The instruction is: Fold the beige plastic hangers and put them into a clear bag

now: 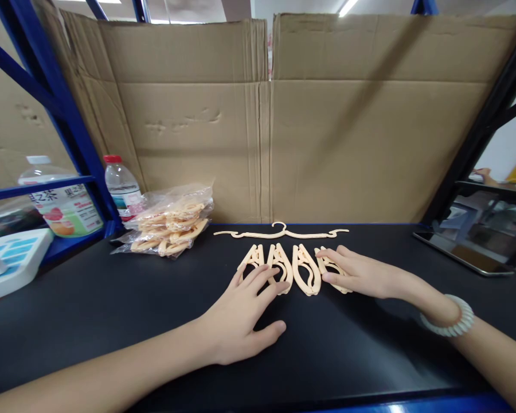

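Your left hand (241, 315) lies flat on the black table top (112, 310), fingers spread and relaxed, the fingertips resting on the leftmost of four folded hangers (294, 268). Your right hand (361, 274) lies flat too, fingers held loosely together, covering most of the rightmost one; it grips nothing. A pale, ribbed bracelet (449, 318) circles that wrist.

The four folded hangers are smooth, cream-coloured plastic, each a pointed oval loop with openwork inside, laid side by side in a row with their narrow ends pointing away from you. They sit mid-table, near its far edge. Just behind them lies one unfolded hanger (281, 232) of the same plastic: thin, flat, stretched wide with curled ends and a small hook at the centre.

To the left, near the back corner, a crinkled clear plastic bag (172, 221) holds more folded hangers in a stack; you cannot count them through the film. Beside it stands one small clear bottle (121, 186) with a red cap, and further left, behind a blue metal shelf bar (38, 188), one larger bottle (62, 201) with a white cap and a printed fruit label.

Two creased sheets of brown corrugated cardboard (327, 143) form the back wall. One glossy dark tablet (477, 235) leans at the right.
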### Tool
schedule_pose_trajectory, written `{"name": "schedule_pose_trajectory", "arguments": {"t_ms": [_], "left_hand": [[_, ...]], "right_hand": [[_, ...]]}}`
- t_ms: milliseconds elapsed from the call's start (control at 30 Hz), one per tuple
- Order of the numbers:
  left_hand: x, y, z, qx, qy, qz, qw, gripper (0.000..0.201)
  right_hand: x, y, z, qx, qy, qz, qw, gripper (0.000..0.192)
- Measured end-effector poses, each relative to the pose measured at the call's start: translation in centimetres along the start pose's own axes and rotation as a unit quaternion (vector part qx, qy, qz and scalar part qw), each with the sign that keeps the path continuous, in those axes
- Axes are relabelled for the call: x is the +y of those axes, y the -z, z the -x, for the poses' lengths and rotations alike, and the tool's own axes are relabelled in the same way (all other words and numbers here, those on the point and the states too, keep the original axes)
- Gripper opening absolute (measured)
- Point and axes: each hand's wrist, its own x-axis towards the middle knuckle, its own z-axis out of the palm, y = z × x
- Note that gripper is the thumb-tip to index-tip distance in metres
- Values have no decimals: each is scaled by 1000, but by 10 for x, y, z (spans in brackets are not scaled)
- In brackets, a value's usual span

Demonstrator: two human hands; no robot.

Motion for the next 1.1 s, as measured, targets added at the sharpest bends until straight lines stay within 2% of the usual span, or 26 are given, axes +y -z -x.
{"name": "schedule_pose_trajectory", "arguments": {"t_ms": [167,300,400,600,733,867,1000,1100], "left_hand": [[3,1,0,16,7,2,1000,51],[3,5,0,-5,3,5,1000,50],[1,5,-1,-2,10,-2,1000,49],[-3,3,-1,7,16,-21,1000,46],[-5,0,-1,-1,35,-38,999,55],[-4,-1,-1,-15,54,-38,998,62],[-4,-1,-2,-28,59,-32,997,62],[-6,0,-4,-30,56,-28,998,62]], "right_hand": [[-2,-3,0,-1,-11,12,1000,71],[-9,-13,-2,57,-7,46,997,71],[-14,-23,-6,107,-2,78,991,70],[-18,-34,-13,142,-23,121,982,65],[-24,-32,-11,174,-6,114,978,66],[-36,-32,-4,140,48,131,980,66],[-44,-33,1,71,64,143,985,70],[-44,-35,-3,64,66,144,985,72]]}}
